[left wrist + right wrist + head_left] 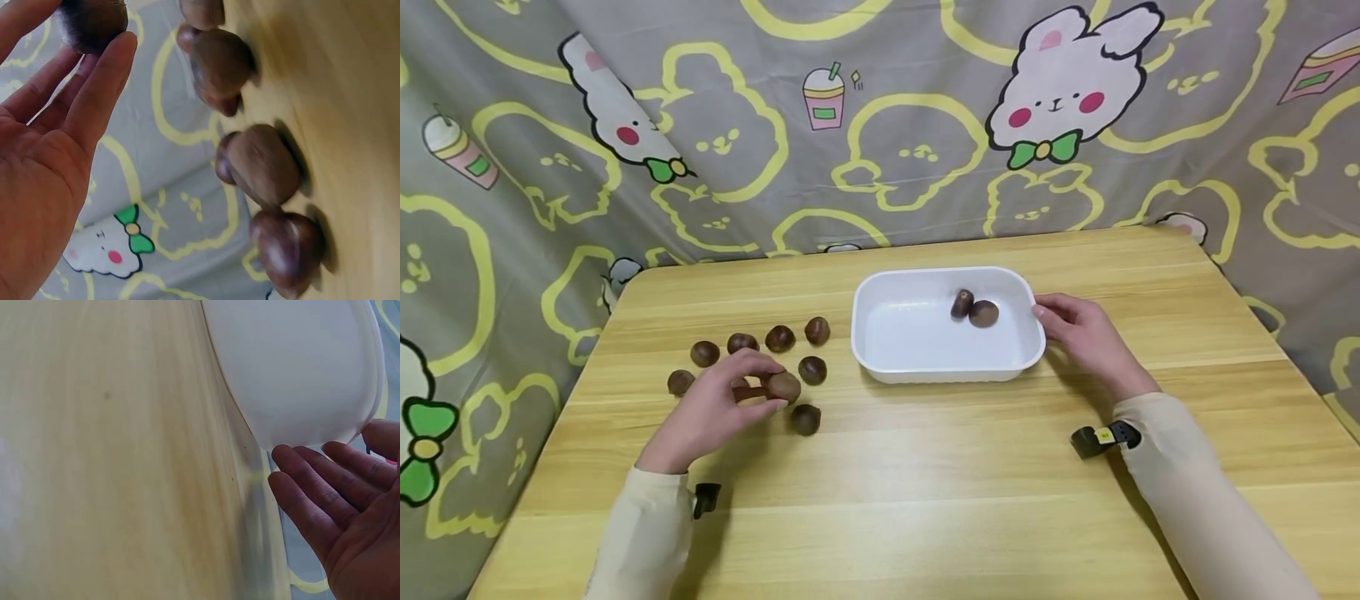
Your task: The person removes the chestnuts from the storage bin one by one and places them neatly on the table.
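Note:
My left hand (718,404) pinches a brown chestnut (784,387) between thumb and fingertips, raised above the table among other chestnuts. In the left wrist view the same chestnut (94,24) shows at the top, partly cut off. Around that hand several chestnuts (780,338) lie on the wood, some partly behind it. To the right stands a white plastic container (947,375) with two chestnuts (983,313) inside, side by side towards its right end. My right hand (1086,337) touches the container's right end; in the right wrist view its fingers (315,487) are fairly straight against the outer wall.
The wooden table (925,500) reaches back to a grey patterned curtain (910,100). Small black devices are on both wrists, the right one (1105,437) with a yellow label. More chestnuts (262,165) sit in a blurred row beside the left hand.

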`<state>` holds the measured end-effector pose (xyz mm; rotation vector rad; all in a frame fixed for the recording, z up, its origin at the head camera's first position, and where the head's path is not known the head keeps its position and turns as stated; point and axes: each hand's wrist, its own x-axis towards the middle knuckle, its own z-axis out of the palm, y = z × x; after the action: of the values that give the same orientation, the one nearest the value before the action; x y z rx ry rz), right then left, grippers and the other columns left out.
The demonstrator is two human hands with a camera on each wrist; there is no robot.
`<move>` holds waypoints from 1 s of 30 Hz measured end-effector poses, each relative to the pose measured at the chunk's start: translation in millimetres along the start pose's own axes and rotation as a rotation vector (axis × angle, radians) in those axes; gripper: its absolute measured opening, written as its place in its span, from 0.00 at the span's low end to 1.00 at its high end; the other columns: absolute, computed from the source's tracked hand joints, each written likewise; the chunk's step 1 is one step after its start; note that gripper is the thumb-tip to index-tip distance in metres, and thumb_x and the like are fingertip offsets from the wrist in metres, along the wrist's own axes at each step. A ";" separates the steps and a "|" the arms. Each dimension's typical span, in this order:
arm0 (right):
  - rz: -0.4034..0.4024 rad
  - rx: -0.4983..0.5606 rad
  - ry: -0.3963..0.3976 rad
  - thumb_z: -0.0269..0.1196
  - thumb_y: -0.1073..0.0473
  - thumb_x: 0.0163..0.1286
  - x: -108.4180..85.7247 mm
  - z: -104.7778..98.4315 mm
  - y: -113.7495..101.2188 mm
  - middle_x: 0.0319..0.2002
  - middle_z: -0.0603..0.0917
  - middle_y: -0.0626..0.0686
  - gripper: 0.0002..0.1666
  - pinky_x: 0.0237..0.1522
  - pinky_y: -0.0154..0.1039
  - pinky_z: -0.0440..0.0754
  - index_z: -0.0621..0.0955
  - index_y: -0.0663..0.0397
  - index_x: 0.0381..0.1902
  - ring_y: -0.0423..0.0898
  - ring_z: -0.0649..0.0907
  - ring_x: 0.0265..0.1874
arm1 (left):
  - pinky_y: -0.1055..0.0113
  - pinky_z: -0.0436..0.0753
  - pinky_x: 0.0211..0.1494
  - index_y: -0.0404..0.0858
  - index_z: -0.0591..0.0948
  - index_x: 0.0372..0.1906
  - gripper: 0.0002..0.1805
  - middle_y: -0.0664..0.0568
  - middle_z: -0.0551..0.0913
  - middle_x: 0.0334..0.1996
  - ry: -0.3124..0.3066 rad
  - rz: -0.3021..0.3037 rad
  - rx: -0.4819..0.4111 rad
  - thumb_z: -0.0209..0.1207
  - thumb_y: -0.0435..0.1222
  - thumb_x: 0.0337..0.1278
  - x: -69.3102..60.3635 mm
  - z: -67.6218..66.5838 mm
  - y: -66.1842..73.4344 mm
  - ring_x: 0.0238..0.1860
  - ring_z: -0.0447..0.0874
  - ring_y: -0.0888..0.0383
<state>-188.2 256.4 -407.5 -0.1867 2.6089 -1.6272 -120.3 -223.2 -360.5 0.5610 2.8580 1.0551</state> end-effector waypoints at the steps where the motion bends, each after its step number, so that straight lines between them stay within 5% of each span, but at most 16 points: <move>1: -0.001 -0.003 0.000 0.54 0.51 0.78 0.1 -0.1 0.0 0.54 0.79 0.68 0.29 0.43 0.27 0.80 0.73 0.72 0.62 0.36 0.82 0.42 | 0.52 0.80 0.51 0.40 0.82 0.50 0.20 0.53 0.80 0.49 0.001 -0.002 -0.002 0.73 0.35 0.50 -1.9 -0.2 -2.0 0.48 0.81 0.52; 11: 0.000 -0.012 0.001 0.54 0.51 0.78 -1.3 -0.6 1.7 0.55 0.79 0.68 0.29 0.42 0.26 0.80 0.73 0.72 0.62 0.36 0.82 0.42 | 0.54 0.79 0.54 0.42 0.82 0.50 0.20 0.57 0.80 0.49 -0.047 -0.032 -0.022 0.74 0.35 0.49 -15.3 0.6 -16.6 0.49 0.81 0.55; 20: -0.004 0.007 0.002 0.54 0.51 0.78 -1.6 -0.6 0.2 0.55 0.78 0.69 0.29 0.42 0.26 0.80 0.73 0.73 0.62 0.35 0.82 0.42 | 0.65 0.82 0.49 0.43 0.83 0.45 0.17 0.57 0.80 0.44 -0.126 -0.041 -0.105 0.73 0.30 0.49 -19.7 5.1 -21.5 0.47 0.80 0.57; 30: -0.002 0.001 0.002 0.54 0.51 0.78 -0.3 0.8 0.6 0.55 0.78 0.69 0.29 0.42 0.26 0.80 0.72 0.73 0.63 0.34 0.81 0.41 | 0.57 0.80 0.51 0.42 0.83 0.46 0.17 0.58 0.79 0.41 -0.157 -0.080 -0.026 0.73 0.32 0.50 -24.7 8.5 -25.9 0.45 0.80 0.58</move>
<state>-187.8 256.0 -408.4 -0.1881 2.6099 -1.6301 -104.2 -244.7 -385.6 0.4992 2.7029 0.9874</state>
